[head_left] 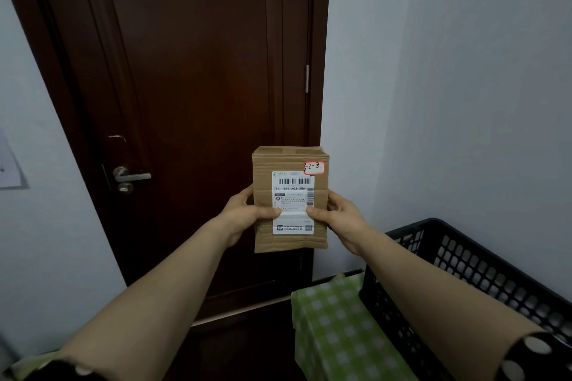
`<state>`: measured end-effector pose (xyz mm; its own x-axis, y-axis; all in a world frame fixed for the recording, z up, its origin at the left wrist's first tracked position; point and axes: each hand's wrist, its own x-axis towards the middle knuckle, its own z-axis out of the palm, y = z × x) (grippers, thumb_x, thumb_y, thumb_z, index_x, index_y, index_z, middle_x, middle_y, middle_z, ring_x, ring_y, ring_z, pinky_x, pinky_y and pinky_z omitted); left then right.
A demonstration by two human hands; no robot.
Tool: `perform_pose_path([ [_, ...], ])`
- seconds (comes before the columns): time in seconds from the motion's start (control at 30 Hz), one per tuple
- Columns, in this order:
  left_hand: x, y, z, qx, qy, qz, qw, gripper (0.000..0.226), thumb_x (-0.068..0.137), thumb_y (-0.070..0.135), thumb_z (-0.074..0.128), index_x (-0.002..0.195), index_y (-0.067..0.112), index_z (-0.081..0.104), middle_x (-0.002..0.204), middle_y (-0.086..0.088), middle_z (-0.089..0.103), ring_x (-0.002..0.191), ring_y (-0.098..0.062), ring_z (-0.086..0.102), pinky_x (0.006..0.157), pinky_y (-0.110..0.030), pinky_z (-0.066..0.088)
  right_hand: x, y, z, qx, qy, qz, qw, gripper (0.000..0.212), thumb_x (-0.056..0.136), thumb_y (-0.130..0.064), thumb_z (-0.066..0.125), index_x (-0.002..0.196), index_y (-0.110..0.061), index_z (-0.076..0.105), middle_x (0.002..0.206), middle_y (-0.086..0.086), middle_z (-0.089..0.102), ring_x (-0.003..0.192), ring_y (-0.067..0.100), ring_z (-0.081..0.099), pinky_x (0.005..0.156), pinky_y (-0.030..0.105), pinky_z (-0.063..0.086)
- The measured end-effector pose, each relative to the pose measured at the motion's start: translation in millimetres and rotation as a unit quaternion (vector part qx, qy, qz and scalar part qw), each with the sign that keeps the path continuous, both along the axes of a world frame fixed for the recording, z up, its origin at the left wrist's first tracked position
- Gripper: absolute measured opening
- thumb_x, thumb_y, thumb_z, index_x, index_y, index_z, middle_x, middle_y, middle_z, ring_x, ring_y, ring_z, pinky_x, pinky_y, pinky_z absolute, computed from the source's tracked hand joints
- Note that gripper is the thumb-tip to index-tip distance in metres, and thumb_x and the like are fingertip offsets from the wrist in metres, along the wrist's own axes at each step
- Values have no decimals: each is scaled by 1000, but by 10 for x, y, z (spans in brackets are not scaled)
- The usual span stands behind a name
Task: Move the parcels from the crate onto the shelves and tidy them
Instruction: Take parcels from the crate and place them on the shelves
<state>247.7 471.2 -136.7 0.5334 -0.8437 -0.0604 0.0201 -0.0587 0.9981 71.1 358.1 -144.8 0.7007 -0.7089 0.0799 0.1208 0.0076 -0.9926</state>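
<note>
A small brown cardboard parcel (289,161) is held upright in front of me, its white shipping label and a red-edged sticker reading "3-2-8" facing the camera. My left hand (244,215) grips its left edge, thumb across the label. My right hand (339,218) grips its right edge, thumb also on the label. The black perforated plastic crate (464,260) stands at the lower right; its inside is hidden by my right arm. No shelves are in view.
A dark brown door (192,86) with a metal lever handle (131,177) fills the middle. White walls flank it. A green-and-white checked cloth (337,334) covers the surface under the crate. A paper sheet (9,167) hangs on the left wall.
</note>
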Motion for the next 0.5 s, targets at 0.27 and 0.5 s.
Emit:
perform_pose_path([
  [0.27, -19, 44, 1, 3, -7, 5, 1000, 87, 61, -1, 84, 137, 16, 47, 114, -4, 68, 108, -21, 63, 101, -42, 47, -6, 27, -1, -6, 8, 2, 1000, 46, 82, 2, 68, 124, -14, 56, 115, 5, 66, 107, 19, 63, 85, 27, 53],
  [0.5, 18, 214, 7, 1, -22, 33, 999, 82, 64, -1, 83, 136, 15, 48, 113, -3, 67, 104, -17, 63, 91, -33, 50, 133, 99, -13, 3, 13, 14, 1000, 42, 82, 3, 68, 118, -16, 59, 109, 2, 68, 98, 16, 66, 77, 24, 55],
])
